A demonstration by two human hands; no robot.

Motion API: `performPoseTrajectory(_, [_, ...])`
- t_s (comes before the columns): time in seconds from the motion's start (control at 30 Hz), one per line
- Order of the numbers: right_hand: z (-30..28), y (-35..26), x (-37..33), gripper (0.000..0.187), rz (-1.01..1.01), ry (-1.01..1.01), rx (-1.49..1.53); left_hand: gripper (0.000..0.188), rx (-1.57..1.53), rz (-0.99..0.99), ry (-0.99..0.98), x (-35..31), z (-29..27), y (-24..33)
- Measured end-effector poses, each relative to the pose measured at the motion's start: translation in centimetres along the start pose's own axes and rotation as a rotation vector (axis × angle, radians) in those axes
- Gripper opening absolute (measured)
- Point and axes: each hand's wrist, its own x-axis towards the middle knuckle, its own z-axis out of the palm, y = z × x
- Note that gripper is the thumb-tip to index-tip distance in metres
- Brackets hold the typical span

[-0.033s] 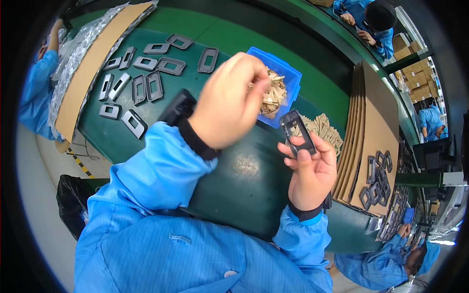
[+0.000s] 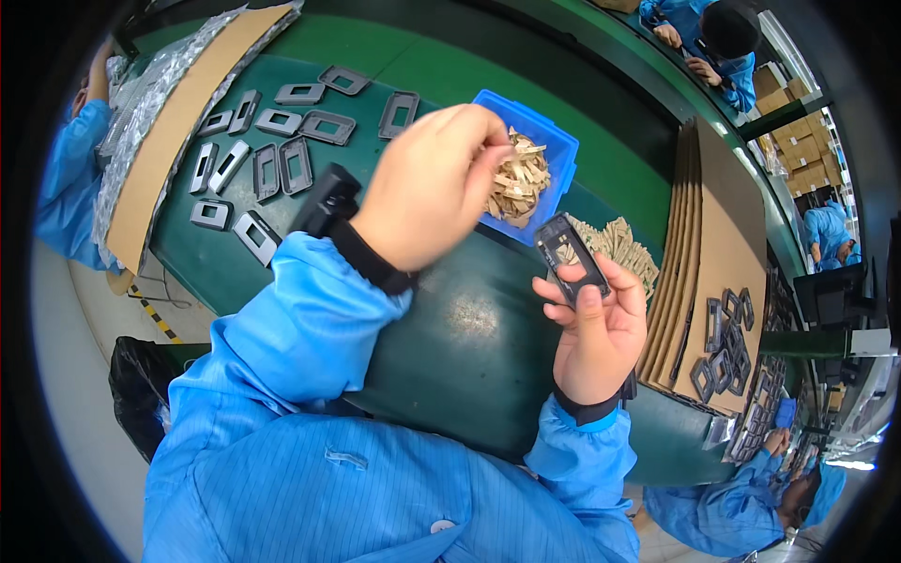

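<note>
My right hand (image 2: 598, 324) grips a black plastic housing (image 2: 569, 251) with a rectangular opening, thumb on its lower end and fingers behind it. The housing is tilted over the green table. My left hand (image 2: 434, 185) is raised to the left of it, beside the near-left rim of a blue bin (image 2: 554, 141). Its thumb and forefinger are pinched together; whatever lies between them is too small or hidden. Tan paper-like strips (image 2: 521, 183) fill part of the bin. A pile of similar strips (image 2: 618, 249) lies on the table just behind the right hand.
Several grey and black frames (image 2: 282, 122) lie spread at the far left of the table (image 2: 450, 357). A cardboard sheet with bubble wrap (image 2: 183, 131) borders that side. Stacked cardboard sheets (image 2: 718, 253) stand at the right, bearing more black frames (image 2: 723, 347). Co-workers in blue sit around.
My left hand has shifted slightly left, uncovering more of the strips in the bin. My right hand keeps hold of the housing, which has tipped a little.
</note>
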Motion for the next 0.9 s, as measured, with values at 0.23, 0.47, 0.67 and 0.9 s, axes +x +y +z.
performPoseTrajectory(0.23, [0.8, -0.3, 0.1, 0.026, 0.109, 0.011, 0.155, 0.014, 0.026, 0.191, -0.035, -0.3, 0.2, -0.1])
performPoseTrajectory(0.47, [0.5, 0.2, -0.8, 0.018, -0.071, -0.113, -0.093, 0.029, -0.845, -0.224, -0.462, -2.6, 0.6, 3.8])
performPoseTrajectory(0.67, [1.1, 0.2, -1.0, 0.012, -0.148, -0.057, -0.045, 0.030, -0.847, -0.117, -0.425, -3.1, 0.8, 3.7])
performPoseTrajectory(0.9, [1.4, 0.2, -1.5, 0.011, -0.210, -0.046, -0.058, 0.030, -0.807, -0.036, -0.412, -3.0, 0.4, 4.0])
